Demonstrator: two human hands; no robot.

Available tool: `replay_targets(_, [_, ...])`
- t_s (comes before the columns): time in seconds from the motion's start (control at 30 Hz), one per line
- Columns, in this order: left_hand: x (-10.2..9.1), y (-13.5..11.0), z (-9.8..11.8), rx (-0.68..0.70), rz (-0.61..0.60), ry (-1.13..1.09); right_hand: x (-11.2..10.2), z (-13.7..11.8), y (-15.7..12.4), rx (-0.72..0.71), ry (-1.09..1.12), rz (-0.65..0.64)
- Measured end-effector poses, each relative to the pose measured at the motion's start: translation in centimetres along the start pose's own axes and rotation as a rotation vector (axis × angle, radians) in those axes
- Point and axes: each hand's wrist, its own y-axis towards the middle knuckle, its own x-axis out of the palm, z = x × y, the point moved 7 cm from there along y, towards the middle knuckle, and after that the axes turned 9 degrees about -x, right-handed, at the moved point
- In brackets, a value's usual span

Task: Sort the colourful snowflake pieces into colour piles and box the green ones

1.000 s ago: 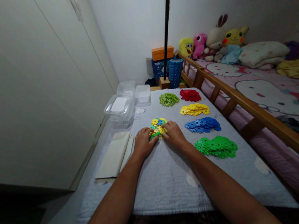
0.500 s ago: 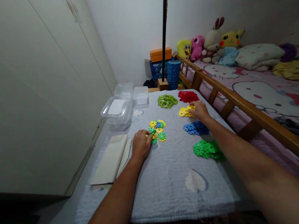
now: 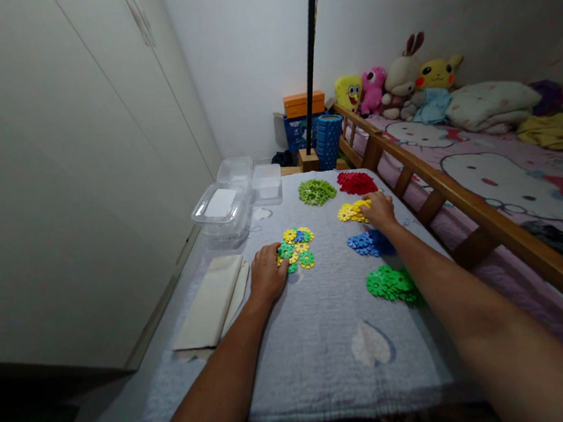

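My left hand (image 3: 268,271) rests at the left edge of a loose group of mixed yellow, green and blue snowflake discs (image 3: 301,246). Its thumb and fingers are apart, beside a green disc (image 3: 286,249) at the group's edge. Farther right, my right hand (image 3: 380,209) reaches to a heap of yellow snowflake discs (image 3: 349,212), its fingers closed over the right end. Exactly how many yellow discs it grips is hidden. Blue discs (image 3: 363,243) and green discs (image 3: 389,282) lie in heaps nearer me, partly covered by my right forearm.
Light green pieces (image 3: 317,192) and red pieces (image 3: 356,182) are heaped at the table's far end. Clear plastic boxes (image 3: 218,207) stand at the far left, with a folded beige cloth (image 3: 211,306) nearer. A wooden bed rail (image 3: 440,187) runs along the right.
My left fingers have spread from the green disc, which now lies more exposed on the mixed group. My right hand has shifted slightly right at the yellow heap.
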Motion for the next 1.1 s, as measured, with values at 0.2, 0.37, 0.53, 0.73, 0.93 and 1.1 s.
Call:
replay_targets(0.2, [-0.1, -0.1, 0.3, 0.015, -0.024, 0.024, 1.2, -8.4, -2.4, -0.211, 0.165, -0.125])
replay_targets(0.37, [-0.3, -0.2, 0.3, 0.040, -0.031, -0.022, 4.1, -17.5, -7.0, -0.448, 0.324, -0.343])
replay_targets(0.53, [0.0, -0.3, 0.1, 0.029, -0.063, -0.061, 6.5, -22.3, -9.2, -0.551, 0.273, -0.423])
replay_targets(0.73, [-0.2, -0.3, 0.2, 0.037, -0.094, -0.100, 7.5, -23.0, -9.0, -0.571, 0.211, -0.491])
replay_targets(0.93, [-0.7, -0.8, -0.2, 0.018, -0.086, 0.003, 7.5, -21.5, -8.9, -0.571, 0.234, -0.470])
replay_targets(1.1, [-0.8, -0.8, -0.1, 0.046, -0.080, 0.017, 7.2, -20.6, -8.8, -0.553, 0.234, -0.471])
